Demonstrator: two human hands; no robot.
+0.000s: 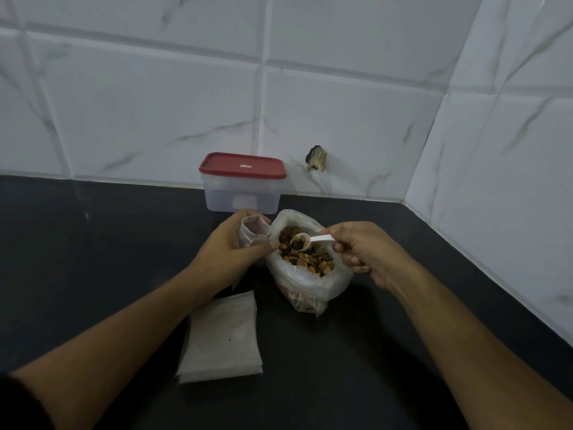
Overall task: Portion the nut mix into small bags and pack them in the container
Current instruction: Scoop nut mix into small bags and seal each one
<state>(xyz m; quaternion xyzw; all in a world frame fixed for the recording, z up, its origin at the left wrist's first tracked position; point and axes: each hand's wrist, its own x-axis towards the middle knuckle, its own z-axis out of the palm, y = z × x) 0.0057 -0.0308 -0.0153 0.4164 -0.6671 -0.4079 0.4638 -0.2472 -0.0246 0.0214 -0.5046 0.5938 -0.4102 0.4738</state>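
A big clear plastic bag of nut mix (307, 276) stands open on the black counter. My right hand (369, 252) grips a white plastic spoon (313, 239), whose bowl holds a few nuts just above the mix. My left hand (229, 246) holds a small clear bag (252, 231) with its mouth open, right beside the big bag's left rim. Behind them, a clear container with a red lid (242, 183) stands against the wall, lid on.
A stack of flat small bags (221, 339) lies on the dark counter (93, 259) under my left forearm. White tiled walls close the back and the right side, with a chipped hole (317, 158) in one tile.
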